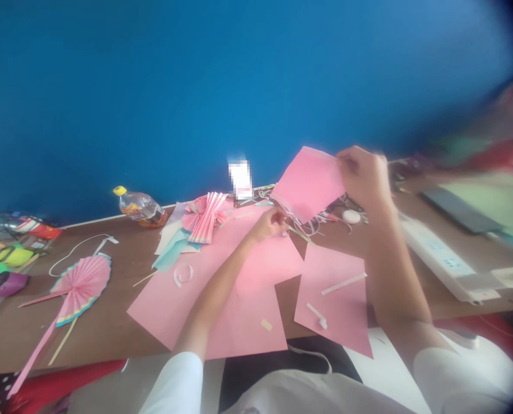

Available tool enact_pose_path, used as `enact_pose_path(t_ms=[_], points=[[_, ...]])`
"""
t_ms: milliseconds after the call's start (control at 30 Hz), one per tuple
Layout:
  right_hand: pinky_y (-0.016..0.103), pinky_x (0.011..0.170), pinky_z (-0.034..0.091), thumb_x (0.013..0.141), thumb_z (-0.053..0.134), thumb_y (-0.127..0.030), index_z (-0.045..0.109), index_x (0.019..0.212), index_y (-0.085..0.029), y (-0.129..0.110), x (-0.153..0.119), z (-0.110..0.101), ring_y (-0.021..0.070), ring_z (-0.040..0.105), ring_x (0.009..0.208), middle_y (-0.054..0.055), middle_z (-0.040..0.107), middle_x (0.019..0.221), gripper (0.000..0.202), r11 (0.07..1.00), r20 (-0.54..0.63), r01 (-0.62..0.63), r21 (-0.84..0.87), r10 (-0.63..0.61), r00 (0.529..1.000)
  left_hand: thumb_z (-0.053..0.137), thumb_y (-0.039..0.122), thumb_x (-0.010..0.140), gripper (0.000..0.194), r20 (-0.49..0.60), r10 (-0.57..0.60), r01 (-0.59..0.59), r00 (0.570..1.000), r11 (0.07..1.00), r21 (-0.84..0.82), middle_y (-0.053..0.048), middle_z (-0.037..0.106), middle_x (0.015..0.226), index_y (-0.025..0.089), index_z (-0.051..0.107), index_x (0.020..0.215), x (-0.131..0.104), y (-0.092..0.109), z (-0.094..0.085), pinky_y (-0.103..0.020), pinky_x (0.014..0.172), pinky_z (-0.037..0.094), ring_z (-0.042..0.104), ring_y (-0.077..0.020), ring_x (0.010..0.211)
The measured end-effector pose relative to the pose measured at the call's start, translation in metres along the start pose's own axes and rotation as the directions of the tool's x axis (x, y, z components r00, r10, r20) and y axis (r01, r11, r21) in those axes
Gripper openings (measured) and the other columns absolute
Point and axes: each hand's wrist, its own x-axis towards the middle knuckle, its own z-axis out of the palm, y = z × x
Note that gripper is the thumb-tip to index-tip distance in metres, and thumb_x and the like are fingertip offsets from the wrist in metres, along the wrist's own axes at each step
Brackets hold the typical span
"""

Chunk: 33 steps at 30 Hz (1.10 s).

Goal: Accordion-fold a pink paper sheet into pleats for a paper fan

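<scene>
My right hand (363,175), raised above the table, pinches a pink sheet of paper (311,183) by its right corner. The sheet hangs tilted in the air. My left hand (270,224) is lower, over large pink sheets (239,319) lying on the table, with its fingers curled together. Whatever its fingertips hold is too small to make out; a thin pale strip (299,233) shows just beside them. Another pink sheet (336,287), with narrow white strips on it, lies to the right and juts past the table's front edge.
A pleated pink paper fan (84,282) lies on the brown table (122,328) at left. Folded pink paper (207,217), teal sheets (174,250) and a drink bottle (142,208) are farther back. A white power strip (441,259) stands at right, before a blue wall (239,75).
</scene>
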Motion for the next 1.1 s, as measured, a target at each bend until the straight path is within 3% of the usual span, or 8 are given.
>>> enact_pose_path(t_ms=[167,300,400,500,667,833,967,1100], points=[[0.027,0.066,0.043,0.082,0.051,-0.022,0.073,0.096,-0.017,-0.006,-0.001,-0.003,0.0167,0.061,0.071,0.007,0.073,0.082,0.027,1.0,0.001,0.008,0.024,-0.008,1.0,0.078,0.04,0.071,0.036,-0.167,-0.031,0.012,0.986,0.993,-0.113,0.008,0.038,0.061,0.018,0.055,0.088,0.005,0.012,-0.018,-0.019,0.054,0.032,0.035,-0.0044,0.053],[0.028,0.068,0.044,0.082,0.052,-0.022,0.072,0.093,-0.015,-0.011,-0.001,-0.005,0.0166,0.06,0.073,0.007,0.072,0.086,0.025,0.996,-0.025,-0.012,0.091,0.014,1.0,0.061,0.048,0.084,0.031,-0.323,-0.093,0.056,0.942,0.991,-0.119,0.01,0.032,0.052,0.021,0.053,0.097,0.005,0.033,-0.05,-0.02,0.045,0.022,0.026,-0.005,0.043],[0.027,0.065,0.044,0.081,0.054,-0.023,0.071,0.091,-0.014,-0.017,-0.002,-0.004,0.0158,0.059,0.073,0.007,0.071,0.086,0.022,0.968,0.051,-0.025,0.248,0.013,0.999,0.056,0.047,0.087,0.029,-0.398,-0.027,0.027,0.917,1.0,-0.006,0.006,0.048,0.058,0.02,0.054,0.1,0.0,0.056,-0.077,-0.018,0.049,0.032,0.044,-0.0064,0.051],[0.025,0.06,0.043,0.082,0.056,-0.031,0.069,0.094,-0.016,-0.027,-0.007,0.007,0.0149,0.059,0.07,0.004,0.07,0.083,0.023,0.897,0.214,-0.108,0.429,0.015,0.977,0.061,0.049,0.084,0.036,-0.375,0.011,0.025,0.927,0.995,0.092,-0.005,0.066,0.098,0.018,0.057,0.103,-0.011,0.083,-0.095,-0.018,0.067,0.045,0.062,-0.0116,0.088],[0.026,0.063,0.046,0.085,0.052,-0.031,0.07,0.097,-0.018,-0.047,-0.028,0.058,0.0171,0.062,0.075,0.004,0.071,0.087,0.025,0.834,0.531,-0.146,0.532,-0.195,0.825,0.043,0.07,0.086,0.066,-0.028,-0.214,0.215,0.976,0.976,0.036,-0.012,0.069,0.103,0.017,0.055,0.123,-0.03,0.111,-0.113,-0.027,0.075,0.051,0.066,-0.0178,0.09],[0.028,0.07,0.046,0.085,0.049,-0.025,0.071,0.095,-0.018,-0.061,-0.059,0.113,0.0177,0.061,0.079,0.005,0.07,0.09,0.025,0.834,0.677,-0.06,0.548,-0.4,0.618,0.073,0.048,0.073,0.052,0.171,-0.418,0.354,0.892,0.883,0.307,-0.007,0.07,0.089,0.016,0.065,0.114,-0.036,0.106,-0.123,-0.021,0.058,0.044,0.061,-0.0129,0.069],[0.026,0.07,0.044,0.088,0.048,-0.026,0.07,0.099,-0.019,-0.064,-0.069,0.122,0.0164,0.061,0.076,0.005,0.071,0.092,0.026,0.86,0.734,-0.022,0.511,-0.422,0.532,0.075,0.029,0.067,0.039,0.269,-0.552,0.415,0.789,0.802,0.43,-0.007,0.072,0.084,0.015,0.071,0.103,-0.033,0.087,-0.129,-0.023,0.058,0.043,0.06,-0.0125,0.064],[0.025,0.065,0.043,0.088,0.054,-0.036,0.069,0.101,-0.022,-0.058,-0.067,0.107,0.0153,0.06,0.066,0.003,0.069,0.081,0.025,0.947,0.841,0.0,0.32,-0.284,0.46,0.073,0.025,0.063,0.031,0.208,-0.575,0.427,0.791,0.763,0.485,-0.007,0.072,0.082,0.015,0.075,0.092,-0.031,0.066,-0.138,-0.021,0.059,0.043,0.062,-0.0144,0.068]])
